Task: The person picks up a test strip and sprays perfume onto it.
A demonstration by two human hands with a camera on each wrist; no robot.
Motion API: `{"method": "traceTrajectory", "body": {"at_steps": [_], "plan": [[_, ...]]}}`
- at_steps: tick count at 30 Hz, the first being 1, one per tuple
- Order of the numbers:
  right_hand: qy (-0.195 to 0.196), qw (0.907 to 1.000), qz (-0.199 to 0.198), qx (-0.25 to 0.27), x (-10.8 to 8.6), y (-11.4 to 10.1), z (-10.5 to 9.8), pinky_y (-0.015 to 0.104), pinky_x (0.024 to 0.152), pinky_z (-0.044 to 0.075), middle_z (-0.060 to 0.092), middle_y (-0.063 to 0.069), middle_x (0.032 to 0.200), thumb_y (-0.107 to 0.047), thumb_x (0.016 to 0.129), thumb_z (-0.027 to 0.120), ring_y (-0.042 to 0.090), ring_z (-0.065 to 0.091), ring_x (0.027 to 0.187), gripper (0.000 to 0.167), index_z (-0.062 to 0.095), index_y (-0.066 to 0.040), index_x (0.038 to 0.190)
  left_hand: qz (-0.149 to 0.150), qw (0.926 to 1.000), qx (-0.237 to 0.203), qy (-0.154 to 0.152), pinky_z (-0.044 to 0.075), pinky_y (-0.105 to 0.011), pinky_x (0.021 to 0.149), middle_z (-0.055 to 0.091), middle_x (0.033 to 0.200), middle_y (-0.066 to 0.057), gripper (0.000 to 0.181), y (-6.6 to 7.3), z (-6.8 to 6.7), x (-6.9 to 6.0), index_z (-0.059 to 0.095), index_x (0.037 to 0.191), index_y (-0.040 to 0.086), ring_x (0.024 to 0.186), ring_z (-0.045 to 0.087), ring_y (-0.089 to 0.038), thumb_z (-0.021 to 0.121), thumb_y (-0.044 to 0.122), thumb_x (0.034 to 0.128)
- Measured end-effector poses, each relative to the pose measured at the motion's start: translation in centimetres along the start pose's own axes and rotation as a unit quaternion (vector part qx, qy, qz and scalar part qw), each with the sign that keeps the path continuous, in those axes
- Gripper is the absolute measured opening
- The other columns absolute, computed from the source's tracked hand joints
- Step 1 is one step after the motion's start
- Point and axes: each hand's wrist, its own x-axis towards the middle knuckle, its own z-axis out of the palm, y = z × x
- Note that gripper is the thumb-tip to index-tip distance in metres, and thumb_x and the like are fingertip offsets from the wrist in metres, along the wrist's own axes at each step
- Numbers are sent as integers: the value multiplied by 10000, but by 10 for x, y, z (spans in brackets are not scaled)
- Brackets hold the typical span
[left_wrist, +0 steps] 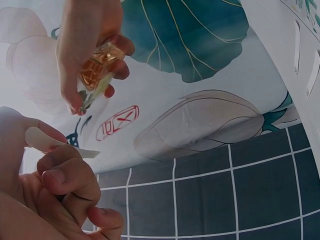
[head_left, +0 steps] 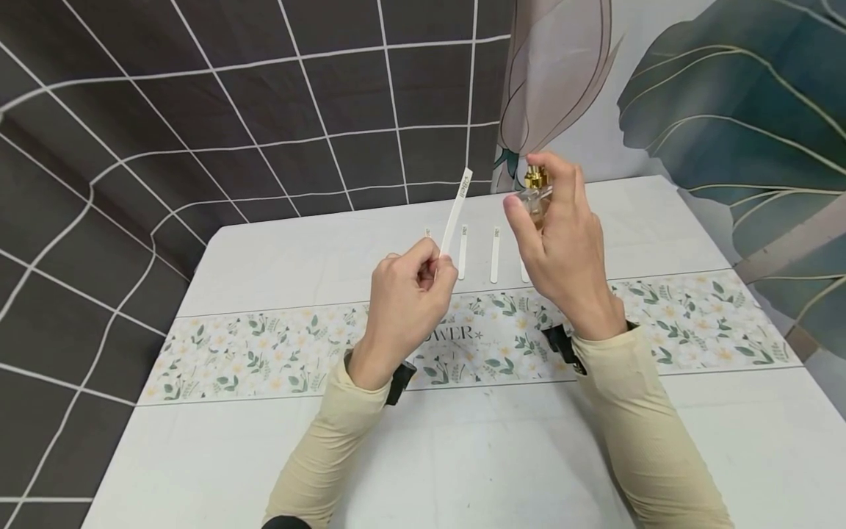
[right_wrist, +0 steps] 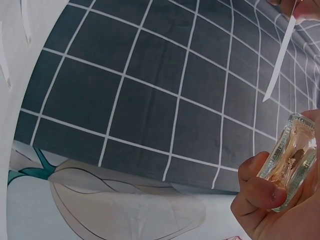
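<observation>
Between thumb and fingers, my left hand pinches the lower end of a white paper test strip, which points upward with small dark writing near its tip. To its right, my right hand grips a glass perfume bottle with a gold spray top, its index finger resting on that top. In the right wrist view the bottle shows clear faceted glass with amber liquid, and the strip is a short way from it. The left wrist view shows the bottle apart from the strip.
Several more white strips, one of them, lie in a row on the white table behind the hands. A floral printed band with lettering crosses the cloth. Behind stand a dark gridded curtain and a leaf-patterned one.
</observation>
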Motion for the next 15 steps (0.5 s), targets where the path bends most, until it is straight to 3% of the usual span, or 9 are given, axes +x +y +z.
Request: {"method": "traceTrajectory", "body": {"at_steps": [7,15], "plan": [[64,9999,82,117,-1,1,1,371,565,359,503,208,1181,-357,1041,527,232,485,660,493,391,-190,1485,-32,10000,15,-13,286,-303,536,364,511,53,244,0,0,-1,453,656,147,516,363,-135,536,123,884],[137,9991,55,386,1,1,0,312,636,403,465,225,1239,-325,1010,634,219,501,744,596,345,-163,1505,-10,10000,-2,-18,281,-299,528,359,508,53,244,-1,0,0,455,657,144,512,360,-129,537,113,885]]}}
